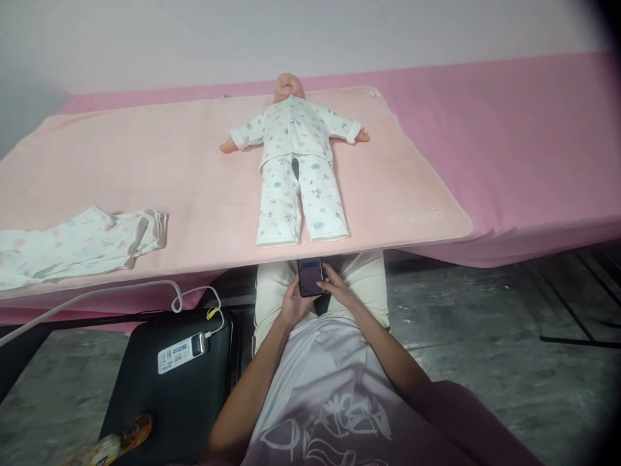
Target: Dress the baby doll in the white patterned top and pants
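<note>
A smartphone (310, 275) with a lit screen is low over my lap, just below the table's near edge. My left hand (292, 303) grips its left side. My right hand (336, 286) is closed at the phone's right edge, with the thumb over the screen. Beyond the phone, a baby doll (287, 85) lies face up on the table with its arms spread. It is dressed in a white patterned jacket (298, 129) and matching trousers (279, 200). The trouser legs look flat at their ends, and no feet show.
Folded white patterned baby clothes (87, 243) lie at the left on a peach mat (194, 175), over a pink cloth (509, 142). To my left, a black stool (145, 395) carries a white power bank (182, 353) with a cable (121, 290). Dark metal legs (565, 304) stand right.
</note>
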`<state>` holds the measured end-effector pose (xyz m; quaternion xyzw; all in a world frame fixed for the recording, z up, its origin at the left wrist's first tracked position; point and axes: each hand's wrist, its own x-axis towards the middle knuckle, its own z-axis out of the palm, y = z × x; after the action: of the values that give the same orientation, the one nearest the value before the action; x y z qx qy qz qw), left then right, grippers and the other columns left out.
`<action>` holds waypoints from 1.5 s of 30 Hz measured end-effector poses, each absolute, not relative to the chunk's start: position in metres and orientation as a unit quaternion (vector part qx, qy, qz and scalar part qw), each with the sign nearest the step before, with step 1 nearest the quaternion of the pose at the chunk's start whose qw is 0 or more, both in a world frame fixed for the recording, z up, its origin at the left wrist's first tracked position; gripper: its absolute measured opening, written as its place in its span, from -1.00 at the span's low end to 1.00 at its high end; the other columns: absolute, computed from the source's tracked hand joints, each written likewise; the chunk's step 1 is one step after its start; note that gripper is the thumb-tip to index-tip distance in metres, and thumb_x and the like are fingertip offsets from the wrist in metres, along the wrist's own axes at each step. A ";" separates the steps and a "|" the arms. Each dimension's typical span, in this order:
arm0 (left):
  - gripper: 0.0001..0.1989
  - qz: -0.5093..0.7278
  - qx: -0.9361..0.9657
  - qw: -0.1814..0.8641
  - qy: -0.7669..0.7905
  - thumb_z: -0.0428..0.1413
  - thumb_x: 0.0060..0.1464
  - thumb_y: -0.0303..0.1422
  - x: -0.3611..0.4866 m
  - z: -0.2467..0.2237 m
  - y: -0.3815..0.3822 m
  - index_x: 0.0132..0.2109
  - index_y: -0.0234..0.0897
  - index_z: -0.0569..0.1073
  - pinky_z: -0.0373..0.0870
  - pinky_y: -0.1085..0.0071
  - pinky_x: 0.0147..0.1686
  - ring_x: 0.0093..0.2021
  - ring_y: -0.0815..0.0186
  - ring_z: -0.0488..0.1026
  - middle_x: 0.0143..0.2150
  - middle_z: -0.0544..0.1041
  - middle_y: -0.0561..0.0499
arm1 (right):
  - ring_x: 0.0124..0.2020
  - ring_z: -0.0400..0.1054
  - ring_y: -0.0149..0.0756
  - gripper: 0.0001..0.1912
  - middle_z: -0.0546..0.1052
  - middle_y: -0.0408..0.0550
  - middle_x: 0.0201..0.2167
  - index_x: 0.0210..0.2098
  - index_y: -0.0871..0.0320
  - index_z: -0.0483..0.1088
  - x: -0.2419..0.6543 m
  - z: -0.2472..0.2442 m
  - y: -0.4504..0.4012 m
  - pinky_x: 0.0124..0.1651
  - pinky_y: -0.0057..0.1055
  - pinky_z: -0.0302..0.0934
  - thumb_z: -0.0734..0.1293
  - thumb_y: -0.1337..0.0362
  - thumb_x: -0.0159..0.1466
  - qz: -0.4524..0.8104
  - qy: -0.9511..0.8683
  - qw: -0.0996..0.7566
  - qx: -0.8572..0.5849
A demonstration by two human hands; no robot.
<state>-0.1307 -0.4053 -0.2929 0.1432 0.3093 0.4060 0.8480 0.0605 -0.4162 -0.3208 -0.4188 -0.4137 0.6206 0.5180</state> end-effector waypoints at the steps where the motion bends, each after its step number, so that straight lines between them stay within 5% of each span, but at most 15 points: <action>1: -0.46 0.403 0.144 0.848 0.312 0.25 0.46 -0.10 -0.131 -0.293 -0.405 0.42 -0.26 0.56 0.46 -0.19 0.46 0.44 -0.17 0.56 0.35 0.67 -0.25 | 0.37 0.44 -0.05 -0.23 0.56 -0.01 0.36 0.41 -0.08 0.43 0.059 -0.321 -0.416 0.47 -0.14 0.34 0.61 -0.09 0.30 0.619 -0.411 0.521 -0.421; 8: -0.31 0.403 0.161 0.844 0.315 0.27 0.43 -0.19 -0.125 -0.291 -0.407 0.60 -0.13 0.38 0.46 -0.17 0.47 0.47 -0.14 0.53 0.44 0.61 -0.21 | 0.09 0.53 -0.11 -0.36 0.62 -0.03 0.09 0.19 -0.04 0.41 0.047 -0.325 -0.412 0.13 -0.22 0.49 0.62 -0.12 0.27 0.567 -0.398 0.532 -0.486; 14: -0.26 0.403 0.176 0.821 0.364 0.38 0.35 -0.27 -0.124 -0.293 -0.409 0.58 -0.02 0.38 0.46 -0.07 0.49 0.43 -0.01 0.55 0.41 0.63 -0.13 | 0.28 0.48 -0.05 -0.48 0.64 -0.04 0.13 0.13 -0.05 0.46 0.053 -0.313 -0.416 0.42 -0.16 0.37 0.55 -0.15 0.34 0.604 -0.365 0.554 -0.442; 20: -0.45 0.404 0.162 0.829 0.352 0.35 0.37 -0.08 -0.126 -0.295 -0.408 0.38 -0.18 0.57 0.50 -0.06 0.45 0.42 -0.07 0.55 0.35 0.66 -0.16 | 0.38 0.42 0.02 -0.44 0.65 -0.03 0.18 0.17 -0.07 0.45 0.056 -0.304 -0.419 0.45 -0.12 0.33 0.54 -0.16 0.32 0.617 -0.369 0.541 -0.437; 24: -0.43 0.418 0.160 0.820 0.358 0.34 0.39 -0.13 -0.123 -0.292 -0.409 0.44 -0.14 0.53 0.51 -0.02 0.43 0.40 -0.04 0.57 0.31 0.69 -0.14 | 0.35 0.44 0.02 -0.45 0.64 -0.05 0.19 0.18 -0.07 0.44 0.056 -0.302 -0.419 0.48 -0.11 0.29 0.53 -0.16 0.34 0.614 -0.380 0.536 -0.437; 32: -0.33 0.434 0.171 0.787 0.405 0.46 0.30 -0.19 -0.114 -0.296 -0.408 0.46 -0.10 0.50 0.50 0.13 0.40 0.29 0.05 0.66 0.20 0.75 -0.07 | 0.22 0.49 -0.09 -0.37 0.61 -0.07 0.21 0.26 -0.08 0.39 0.058 -0.306 -0.421 0.27 -0.22 0.39 0.57 -0.14 0.34 0.627 -0.407 0.509 -0.427; 38: -0.34 0.425 0.161 0.816 0.357 0.37 0.31 0.10 -0.117 -0.294 -0.406 0.32 -0.27 0.62 0.44 -0.04 0.49 0.46 -0.16 0.55 0.29 0.71 -0.22 | 0.18 0.48 -0.14 -0.27 0.58 -0.05 0.26 0.36 -0.07 0.37 0.059 -0.313 -0.421 0.25 -0.25 0.41 0.61 -0.08 0.32 0.613 -0.434 0.500 -0.431; 45: -0.45 0.442 0.152 0.810 0.354 0.33 0.38 0.05 -0.117 -0.287 -0.408 0.26 -0.26 0.67 0.41 -0.05 0.52 0.53 -0.17 0.47 0.30 0.71 -0.20 | 0.17 0.51 -0.14 -0.30 0.58 -0.02 0.23 0.33 -0.04 0.36 0.054 -0.321 -0.420 0.17 -0.27 0.45 0.59 -0.10 0.33 0.579 -0.440 0.503 -0.467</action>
<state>-0.1168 -0.4078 -0.2875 0.1518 0.3538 0.4416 0.8104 0.0539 -0.4195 -0.3207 -0.4670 -0.4396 0.5792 0.5032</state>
